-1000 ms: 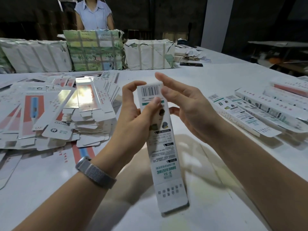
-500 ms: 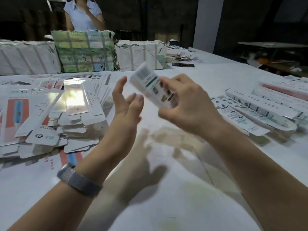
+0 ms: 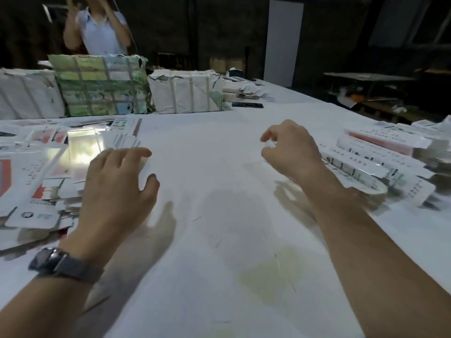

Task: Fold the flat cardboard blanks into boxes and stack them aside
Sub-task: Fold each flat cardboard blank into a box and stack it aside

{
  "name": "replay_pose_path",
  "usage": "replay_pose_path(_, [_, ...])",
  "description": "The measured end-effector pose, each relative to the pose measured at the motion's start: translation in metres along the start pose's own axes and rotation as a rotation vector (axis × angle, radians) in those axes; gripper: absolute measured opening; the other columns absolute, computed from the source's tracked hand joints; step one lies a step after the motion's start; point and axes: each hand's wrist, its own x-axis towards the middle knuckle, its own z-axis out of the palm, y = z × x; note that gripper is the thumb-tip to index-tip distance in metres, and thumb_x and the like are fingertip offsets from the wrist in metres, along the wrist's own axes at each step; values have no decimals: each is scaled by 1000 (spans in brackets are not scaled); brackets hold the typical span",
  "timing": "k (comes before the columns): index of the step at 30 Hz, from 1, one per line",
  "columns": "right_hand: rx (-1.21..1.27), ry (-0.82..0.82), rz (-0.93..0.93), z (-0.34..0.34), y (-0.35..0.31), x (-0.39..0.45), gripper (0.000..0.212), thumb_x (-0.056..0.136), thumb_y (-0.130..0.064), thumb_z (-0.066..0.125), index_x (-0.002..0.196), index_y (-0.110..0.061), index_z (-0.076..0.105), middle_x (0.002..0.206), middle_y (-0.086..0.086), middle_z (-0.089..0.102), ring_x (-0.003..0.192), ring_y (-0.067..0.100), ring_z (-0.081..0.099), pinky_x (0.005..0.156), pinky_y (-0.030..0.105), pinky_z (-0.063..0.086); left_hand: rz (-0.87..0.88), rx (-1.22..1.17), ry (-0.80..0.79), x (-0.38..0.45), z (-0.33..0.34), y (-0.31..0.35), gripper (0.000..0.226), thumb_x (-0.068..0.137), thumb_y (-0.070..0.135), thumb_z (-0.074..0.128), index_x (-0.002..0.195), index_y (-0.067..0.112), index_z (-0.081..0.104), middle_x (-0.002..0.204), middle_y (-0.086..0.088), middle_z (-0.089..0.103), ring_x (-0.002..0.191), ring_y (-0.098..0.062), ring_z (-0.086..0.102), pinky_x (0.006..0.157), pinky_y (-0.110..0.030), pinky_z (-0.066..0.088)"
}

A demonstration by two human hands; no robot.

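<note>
A heap of flat printed cardboard blanks covers the left part of the white table. My left hand, a watch on its wrist, hovers at the heap's right edge with relaxed fingers and holds nothing. Folded long white boxes lie in a row at the right. My right hand hangs just left of that row, fingers loosely curled and empty. The nearest box lies partly behind that hand and forearm.
Wrapped bundles stand along the table's far side, with a dark phone and paper scraps beside them. A person in a light shirt stands behind the bundles. Another table is in the dark at the far right.
My right hand carried the folded box to the right and let it go among the row. My left hand dropped toward the blanks. The camera tilted up.
</note>
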Motion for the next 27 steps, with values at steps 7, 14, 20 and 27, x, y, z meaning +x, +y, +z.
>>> replay_pose_path(7, [305,-130,-305,23,-48,-32,13,82,-21,67,86,-34,68,86,-12,62,76,7,55,79,29,46,-187,387,-247,3,-3,-30,60,90,50,56,142,30,32,159,-20,27,145,-47,20,117,-59,21])
replay_pose_path(14, [339,-217,-404,32,-58,-43,18,84,-20,67,83,-38,66,78,-17,62,77,2,57,74,24,43,-85,384,-27,2,-11,-17,28,95,33,52,123,34,55,116,3,63,112,-31,53,92,-53,36])
replay_pose_path(20, [538,-141,-351,37,-61,-45,22,87,-26,72,105,-36,65,77,-15,63,71,2,58,65,6,39,69,-382,287,-4,-4,5,29,102,14,55,126,21,69,102,1,75,93,-25,69,80,-43,56])
replay_pose_path(27, [617,-158,23,38,-51,-28,62,95,-61,48,146,-53,14,96,-9,65,59,11,68,63,34,48,-416,-1337,-91,-9,-8,26,19,90,3,70,103,17,71,91,0,78,86,-21,76,70,-39,63])
